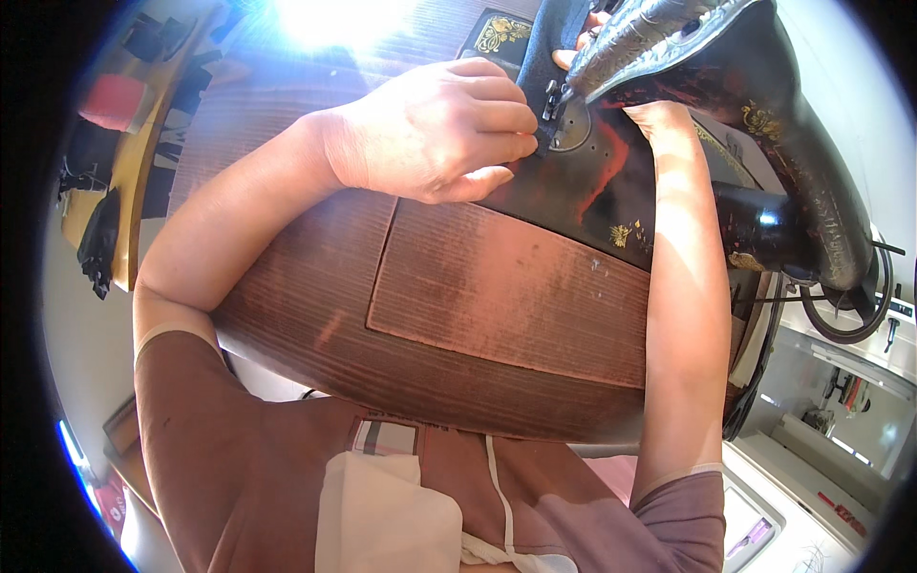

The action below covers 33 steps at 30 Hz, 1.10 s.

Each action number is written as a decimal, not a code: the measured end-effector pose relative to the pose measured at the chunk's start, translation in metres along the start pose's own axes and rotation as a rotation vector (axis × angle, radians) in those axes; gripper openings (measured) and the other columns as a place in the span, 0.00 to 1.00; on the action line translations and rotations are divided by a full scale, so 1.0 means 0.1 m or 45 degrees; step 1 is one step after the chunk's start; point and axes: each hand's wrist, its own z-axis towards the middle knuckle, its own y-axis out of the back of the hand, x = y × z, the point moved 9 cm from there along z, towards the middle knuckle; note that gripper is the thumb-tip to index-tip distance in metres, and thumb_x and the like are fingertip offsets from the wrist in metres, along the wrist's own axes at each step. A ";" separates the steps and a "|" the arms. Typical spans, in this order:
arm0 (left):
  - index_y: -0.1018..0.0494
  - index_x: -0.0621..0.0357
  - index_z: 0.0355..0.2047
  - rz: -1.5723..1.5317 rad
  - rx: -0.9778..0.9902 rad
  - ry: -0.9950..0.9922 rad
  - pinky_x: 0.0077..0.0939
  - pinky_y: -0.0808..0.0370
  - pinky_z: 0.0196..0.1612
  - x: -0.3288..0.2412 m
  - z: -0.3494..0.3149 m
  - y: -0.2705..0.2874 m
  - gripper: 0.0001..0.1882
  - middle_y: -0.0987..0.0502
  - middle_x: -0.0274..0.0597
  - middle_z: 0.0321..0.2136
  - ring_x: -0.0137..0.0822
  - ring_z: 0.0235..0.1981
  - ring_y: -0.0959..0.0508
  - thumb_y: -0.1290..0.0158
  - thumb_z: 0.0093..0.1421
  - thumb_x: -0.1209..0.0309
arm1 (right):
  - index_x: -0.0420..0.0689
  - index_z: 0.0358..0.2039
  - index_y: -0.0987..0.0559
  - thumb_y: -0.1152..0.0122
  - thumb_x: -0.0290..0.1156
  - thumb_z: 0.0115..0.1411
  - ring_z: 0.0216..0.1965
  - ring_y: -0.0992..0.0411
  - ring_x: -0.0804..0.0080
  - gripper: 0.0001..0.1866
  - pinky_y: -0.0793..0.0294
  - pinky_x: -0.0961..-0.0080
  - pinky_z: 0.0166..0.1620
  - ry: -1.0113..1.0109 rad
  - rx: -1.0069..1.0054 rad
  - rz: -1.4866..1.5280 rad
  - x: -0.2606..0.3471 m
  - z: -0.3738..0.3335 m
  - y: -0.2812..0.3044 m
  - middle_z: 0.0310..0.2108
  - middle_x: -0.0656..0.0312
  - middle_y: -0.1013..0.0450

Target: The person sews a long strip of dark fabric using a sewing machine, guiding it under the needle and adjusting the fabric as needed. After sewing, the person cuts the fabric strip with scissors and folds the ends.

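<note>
Dark cloth (549,48) lies at 1 o'clock in the view, running along the presser foot (551,100) of the black sewing machine (807,162); that lie presumably puts its edge within the foot's reach; the left hand (439,129), at 12 o'clock, has its fingers curled together by the cloth's near end, likely to steady it there; whether they pinch it or only press, I cannot tell; the right forearm (683,315) rises from 4 o'clock and passes under the machine's arm, so most of the right hand (565,59) is hidden behind the silver faceplate (650,33); its few visible fingers sit close by the cloth's right edge, a spot that would suit steadying the far part, though their hold cannot be told; the 2 hands thus flank the foot, probably to spread the cloth flat; the wooden table (287,277) extends toward 9 o'clock.
</note>
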 end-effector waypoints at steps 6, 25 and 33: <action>0.24 0.65 0.39 0.027 -0.031 0.032 0.38 0.26 0.51 0.03 -0.02 0.00 0.17 0.24 0.44 0.41 0.45 0.45 0.24 0.39 0.48 0.72 | 0.40 0.57 0.33 0.56 0.46 0.68 0.54 0.34 0.55 0.25 0.39 0.45 0.62 0.017 0.006 0.000 -0.02 0.04 0.00 0.52 0.49 0.33; 0.25 0.65 0.43 -0.031 -0.012 0.139 0.40 0.28 0.54 0.17 -0.02 -0.05 0.19 0.24 0.46 0.45 0.46 0.50 0.25 0.39 0.50 0.73 | 0.41 0.58 0.33 0.55 0.45 0.68 0.55 0.34 0.56 0.24 0.38 0.48 0.61 0.250 0.011 -0.173 0.45 -0.02 -0.06 0.53 0.50 0.33; 0.26 0.63 0.45 -0.029 -0.024 0.209 0.37 0.27 0.54 0.23 -0.05 -0.07 0.18 0.25 0.46 0.47 0.46 0.52 0.26 0.42 0.53 0.74 | 0.41 0.58 0.34 0.55 0.44 0.68 0.56 0.35 0.57 0.24 0.37 0.50 0.61 0.414 0.032 -0.292 0.92 -0.35 -0.01 0.53 0.51 0.34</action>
